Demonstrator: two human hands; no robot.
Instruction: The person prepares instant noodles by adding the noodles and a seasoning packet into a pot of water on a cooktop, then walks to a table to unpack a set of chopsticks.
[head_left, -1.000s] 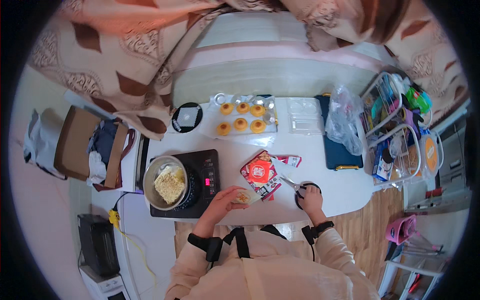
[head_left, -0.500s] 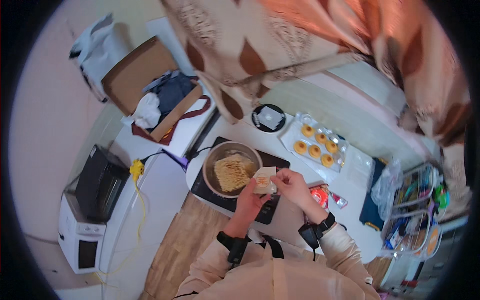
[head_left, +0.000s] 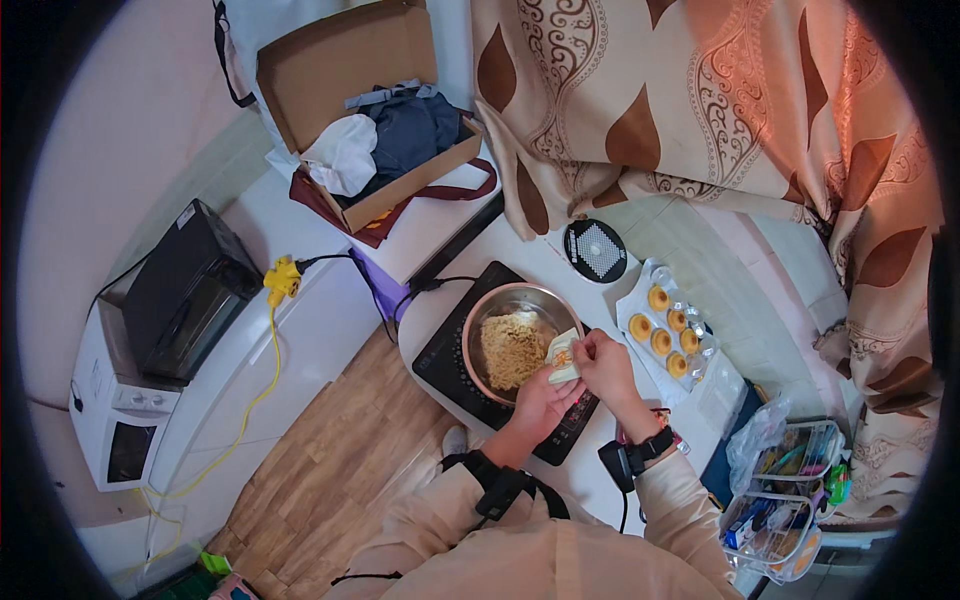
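Sachet, pale, perhaps papery, sits between fingers.

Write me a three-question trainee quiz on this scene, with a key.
1. True or false: the noodle block lies inside the pot.
2. Choose one. The left hand and right hand both hold:
a) the yellow connector
b) a small pale packet
c) the patterned curtain
3. How many golden pastries can be seen?

Key: 1. True. 2. b. 3. Six.
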